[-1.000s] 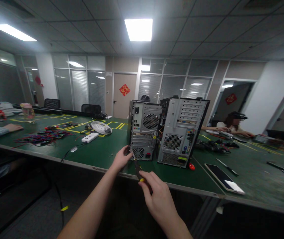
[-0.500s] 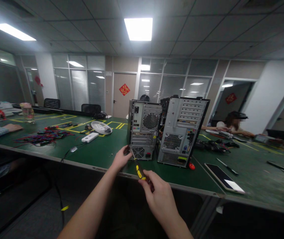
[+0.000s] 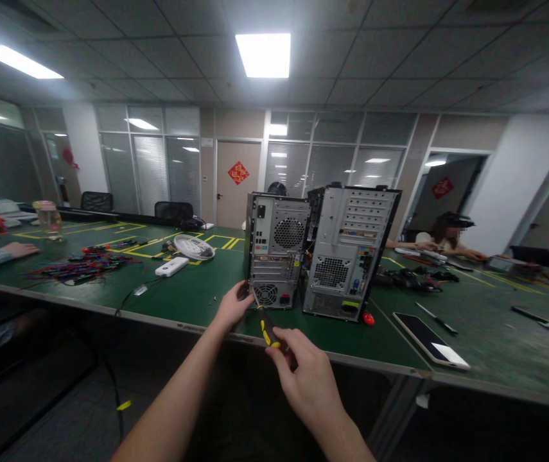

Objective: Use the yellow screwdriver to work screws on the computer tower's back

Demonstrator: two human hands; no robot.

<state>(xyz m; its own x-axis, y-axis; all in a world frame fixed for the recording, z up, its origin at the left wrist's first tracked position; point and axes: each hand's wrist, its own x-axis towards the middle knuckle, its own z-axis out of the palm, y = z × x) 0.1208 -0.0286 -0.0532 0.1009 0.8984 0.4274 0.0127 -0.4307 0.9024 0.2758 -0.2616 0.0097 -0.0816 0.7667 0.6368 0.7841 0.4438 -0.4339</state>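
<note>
Head-worn view — forward-down, near table edge (image 3: 168, 321)

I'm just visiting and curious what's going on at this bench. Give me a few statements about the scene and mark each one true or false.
1. The right hand holds a screwdriver with a black and yellow handle. True.
2. The left hand rests on the green table, well away from the computers. False: it touches the lower corner of the left computer case.
3. Two computer cases stand upright side by side, backs toward the camera. True.
4. A phone lies on top of the right computer case. False: it lies flat on the table, to the right of the cases.
5. The screwdriver tip points at the left case's lower rear. True.
</note>
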